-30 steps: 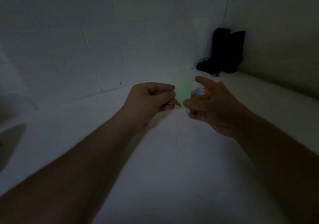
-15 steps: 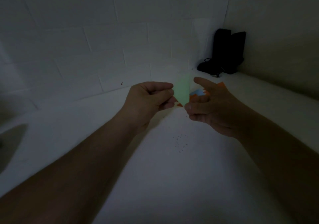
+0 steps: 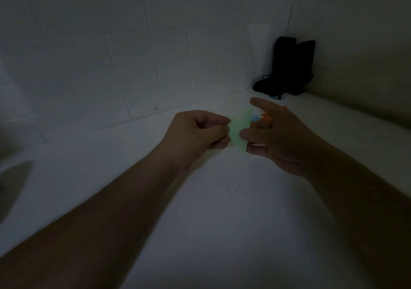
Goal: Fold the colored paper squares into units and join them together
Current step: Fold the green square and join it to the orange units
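Between my two hands, held up over the white table [image 3: 200, 233], the green paper [image 3: 241, 128] now lies slanted, its upper end tipped toward my right hand [image 3: 282, 137]; half a second ago it stood nearly upright. My left hand [image 3: 200, 133] has its grip pinched on the paper's left edge, fingers curled in. My right hand curls its lower fingers round the joined piece, where blue paper [image 3: 255, 117] and orange paper [image 3: 266, 117] show, with the forefinger stretched out above. I judge the tilt means I am lining the green unit up to slip it into the joined ones; whether it has entered a pocket I cannot tell in this dim light.

For room, the tiled wall [image 3: 133, 55] stands well behind, and the dark object [image 3: 289, 66] sits in the far corner, well apart. Open table lies below my hands.
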### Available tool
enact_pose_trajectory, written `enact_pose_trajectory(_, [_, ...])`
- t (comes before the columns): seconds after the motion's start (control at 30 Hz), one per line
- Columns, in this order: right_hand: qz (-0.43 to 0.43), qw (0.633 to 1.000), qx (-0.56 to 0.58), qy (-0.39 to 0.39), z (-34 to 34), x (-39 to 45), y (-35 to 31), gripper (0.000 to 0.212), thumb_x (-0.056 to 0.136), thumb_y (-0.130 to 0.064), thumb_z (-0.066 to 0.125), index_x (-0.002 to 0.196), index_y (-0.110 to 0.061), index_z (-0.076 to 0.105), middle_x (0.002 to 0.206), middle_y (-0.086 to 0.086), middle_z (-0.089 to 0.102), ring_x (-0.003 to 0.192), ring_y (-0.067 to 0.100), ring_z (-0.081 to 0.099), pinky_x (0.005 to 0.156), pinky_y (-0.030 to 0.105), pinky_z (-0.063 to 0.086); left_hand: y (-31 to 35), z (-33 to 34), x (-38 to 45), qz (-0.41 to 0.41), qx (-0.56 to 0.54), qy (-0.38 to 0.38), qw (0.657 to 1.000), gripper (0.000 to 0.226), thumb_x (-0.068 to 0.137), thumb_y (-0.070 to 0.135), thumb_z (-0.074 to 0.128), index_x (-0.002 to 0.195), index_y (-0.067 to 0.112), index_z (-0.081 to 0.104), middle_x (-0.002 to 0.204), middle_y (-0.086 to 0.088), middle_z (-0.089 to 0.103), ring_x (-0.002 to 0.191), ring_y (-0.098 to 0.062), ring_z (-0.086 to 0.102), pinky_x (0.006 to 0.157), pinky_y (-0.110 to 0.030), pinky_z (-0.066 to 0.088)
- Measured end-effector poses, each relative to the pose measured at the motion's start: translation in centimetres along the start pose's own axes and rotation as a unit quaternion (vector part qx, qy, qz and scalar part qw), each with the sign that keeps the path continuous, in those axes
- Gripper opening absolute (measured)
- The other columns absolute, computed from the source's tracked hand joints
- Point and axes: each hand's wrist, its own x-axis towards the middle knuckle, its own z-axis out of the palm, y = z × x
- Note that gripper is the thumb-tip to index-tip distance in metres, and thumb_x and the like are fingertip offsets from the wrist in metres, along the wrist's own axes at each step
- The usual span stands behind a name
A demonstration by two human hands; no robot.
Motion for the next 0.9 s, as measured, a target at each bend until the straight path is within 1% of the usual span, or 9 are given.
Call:
enact_pose_trajectory(0.07, [-0.004, 1.0, 0.007, 0.009, -0.14, 0.06, 0.08, 0.075, 0.085, 0.01, 0.069, 0.145, -0.027, 0.044, 0.089, 0.005, 0.078, 0.089, 0.021, 0.076, 0.074, 0.037, 0.061, -0.01, -0.03, 0.0, -0.002, 0.006, 0.001, 1.0, 0.009, 0.091, -0.003, 0.072, 0.091, 0.006, 0.076, 0.07, -0.011, 0.074, 0.063, -0.018, 0.072, 0.071, -0.029, 0.063])
enact_pose_trajectory(0.17, [-0.014, 1.0, -0.002, 0.026, -0.37, 0.2, 0.02, 0.077, 0.08, 0.01, 0.073, 0.143, -0.026, 0.05, 0.078, 0.01, 0.067, 0.082, 0.018, 0.075, 0.07, 0.035, 0.061, 0.13, -0.02, -0.09, -0.006, 0.008, 0.0, 1.0, 0.01, 0.091, -0.004, 0.071, 0.09, 0.006, 0.075, 0.067, -0.01, 0.074, 0.061, -0.016, 0.071, 0.07, -0.028, 0.064])
enact_pose_trajectory(0.23, [-0.016, 1.0, -0.004, 0.021, -0.52, 0.21, -0.02, 0.077, 0.079, 0.01, 0.073, 0.142, -0.028, 0.05, 0.078, 0.014, 0.063, 0.083, 0.02, 0.075, 0.073, 0.036, 0.061, 0.2, 0.03, -0.14, -0.008, 0.005, -0.002, 1.0, 0.011, 0.091, -0.005, 0.071, 0.089, 0.005, 0.075, 0.067, -0.01, 0.073, 0.06, -0.016, 0.07, 0.069, -0.028, 0.063])
enact_pose_trajectory(0.33, [-0.008, 1.0, 0.002, 0.017, -0.49, 0.33, 0.1, 0.074, 0.082, 0.009, 0.071, 0.141, -0.031, 0.051, 0.087, 0.014, 0.073, 0.091, 0.024, 0.075, 0.079, 0.04, 0.061, 0.25, 0.06, -0.22, -0.009, 0.007, -0.008, 1.0, 0.013, 0.091, -0.006, 0.07, 0.087, 0.006, 0.075, 0.067, -0.01, 0.074, 0.06, -0.016, 0.07, 0.066, -0.026, 0.062])
enact_pose_trajectory(0.4, [-0.009, 1.0, 0.014, 0.025, -0.55, 0.44, 0.06, 0.07, 0.083, 0.009, 0.07, 0.14, -0.028, 0.053, 0.09, 0.011, 0.075, 0.092, 0.027, 0.075, 0.077, 0.038, 0.061, 0.25, 0.05, -0.24, -0.009, 0.009, -0.013, 1.0, 0.014, 0.09, -0.007, 0.07, 0.087, 0.005, 0.074, 0.067, -0.009, 0.074, 0.059, -0.015, 0.07, 0.064, -0.025, 0.061])
enact_pose_trajectory(0.53, [-0.025, 0.999, 0.012, 0.032, -0.86, 0.39, -0.06, 0.075, 0.081, 0.01, 0.071, 0.143, -0.027, 0.05, 0.079, 0.013, 0.064, 0.078, 0.025, 0.07, 0.073, 0.036, 0.061, 0.24, -0.06, -0.2, -0.013, 0.018, -0.022, 1.0, 0.013, 0.09, -0.006, 0.071, 0.088, 0.006, 0.075, 0.069, -0.011, 0.074, 0.061, -0.016, 0.071, 0.066, -0.026, 0.061])
enact_pose_trajectory(0.67, [-0.017, 0.999, 0.027, 0.039, -0.66, 0.5, 0.02, 0.074, 0.084, 0.009, 0.069, 0.145, -0.029, 0.048, 0.1, 0.013, 0.07, 0.094, 0.028, 0.073, 0.082, 0.042, 0.061, 0.27, 0.0, -0.19, -0.019, 0.013, -0.025, 0.999, 0.012, 0.09, -0.006, 0.071, 0.089, 0.005, 0.075, 0.071, -0.011, 0.075, 0.062, -0.017, 0.071, 0.066, -0.026, 0.062])
enact_pose_trajectory(0.77, [-0.022, 0.998, 0.039, 0.047, -0.74, 0.64, -0.05, 0.071, 0.085, 0.007, 0.07, 0.145, -0.026, 0.049, 0.09, 0.011, 0.066, 0.083, 0.022, 0.073, 0.073, 0.035, 0.061, 0.36, -0.02, -0.22, -0.019, 0.013, -0.025, 0.999, 0.011, 0.091, -0.006, 0.07, 0.091, 0.004, 0.075, 0.069, -0.01, 0.075, 0.061, -0.015, 0.071, 0.065, -0.025, 0.061])
enact_pose_trajectory(0.9, [-0.02, 0.998, 0.044, 0.044, -1.02, 0.76, 0.08, 0.076, 0.083, 0.007, 0.071, 0.146, -0.027, 0.047, 0.087, 0.013, 0.063, 0.098, 0.035, 0.071, 0.081, 0.043, 0.062, 0.49, 0.07, -0.3, -0.022, 0.008, -0.029, 0.999, 0.014, 0.092, -0.008, 0.067, 0.089, 0.004, 0.074, 0.065, -0.006, 0.074, 0.058, -0.013, 0.07, 0.066, -0.026, 0.063])
